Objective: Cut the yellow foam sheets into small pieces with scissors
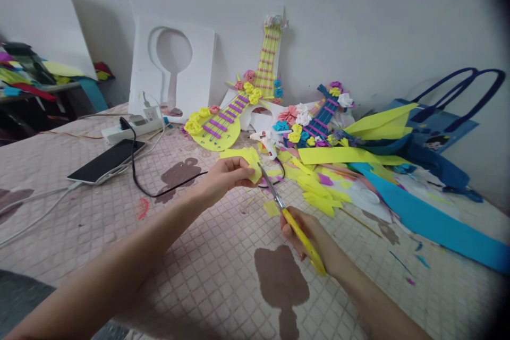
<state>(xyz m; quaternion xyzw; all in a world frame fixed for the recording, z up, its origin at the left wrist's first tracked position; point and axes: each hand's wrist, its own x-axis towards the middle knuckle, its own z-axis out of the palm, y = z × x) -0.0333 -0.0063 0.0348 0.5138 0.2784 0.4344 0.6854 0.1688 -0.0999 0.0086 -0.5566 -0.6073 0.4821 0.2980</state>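
Near the middle of the view, my left hand (230,174) pinches a piece of yellow paper (252,161) between thumb and fingers. My right hand (305,234) is wrapped round the yellow handle of a pair of scissors (279,201). The blades point up and left, with their tips at the right edge of the paper. A small yellow scrap (271,209) lies on the cloth beside the blades. Just beyond the paper is a white glue gun (264,143).
Decorated paper instruments (223,126) stand against the wall, near a white board with a cutout (201,64). A phone (105,161), cables and a power strip (131,128) lie left. Yellow strips (319,191), blue paper (422,212) and a blue bag (458,133) are right.
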